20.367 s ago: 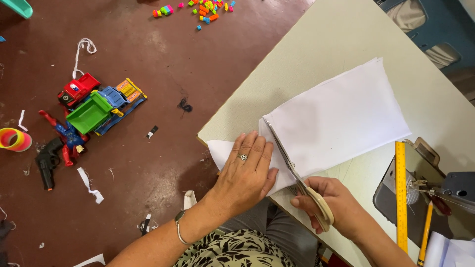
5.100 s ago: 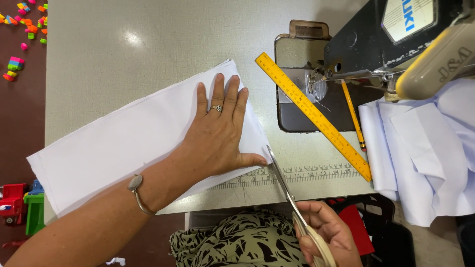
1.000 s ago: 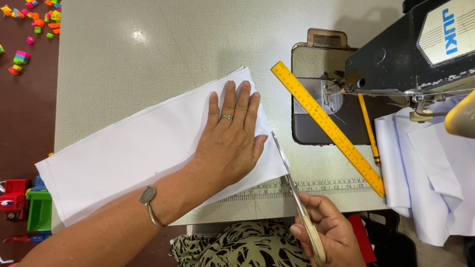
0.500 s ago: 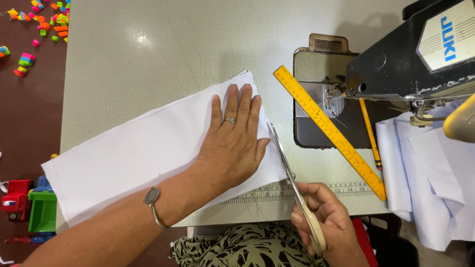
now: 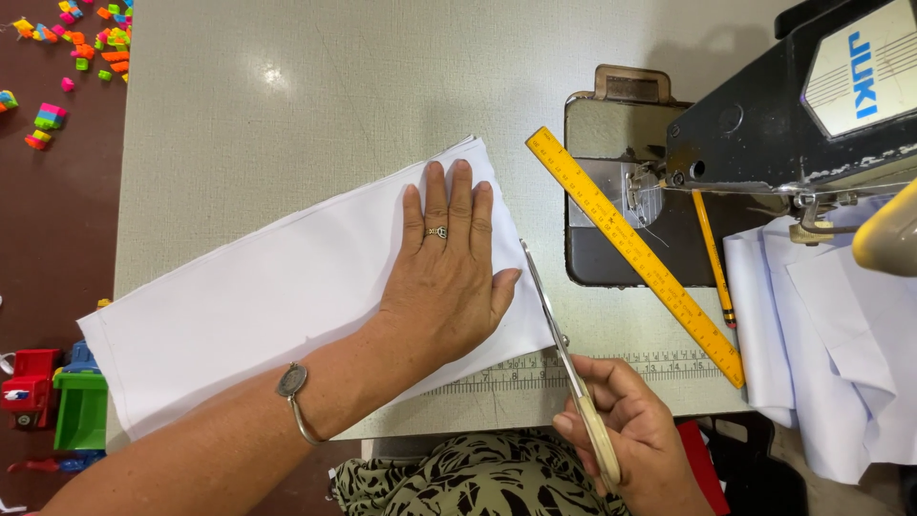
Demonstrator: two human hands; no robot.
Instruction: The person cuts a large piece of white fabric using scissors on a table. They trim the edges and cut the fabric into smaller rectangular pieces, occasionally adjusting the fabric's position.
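A folded white cloth [image 5: 258,306] lies across the pale table [image 5: 287,115]. My left hand [image 5: 444,277] presses flat on the cloth's right end, fingers spread, a ring on one finger and a bracelet at the wrist. My right hand [image 5: 630,440] grips a pair of scissors [image 5: 559,334] by cream handles near the table's front edge. The blades lie along the cloth's right edge, tips pointing away from me beside my left thumb.
A yellow ruler [image 5: 630,250] lies slanted beside the black sewing machine [image 5: 764,134], with a pencil [image 5: 712,258] next to it. More white cloth pieces [image 5: 831,344] hang at the right. Toy trucks [image 5: 53,401] and coloured blocks [image 5: 76,48] lie on the brown floor at left.
The scissors' blades have advanced farther along the cloth's right edge, away from me. My left hand stays pressed on the cloth.
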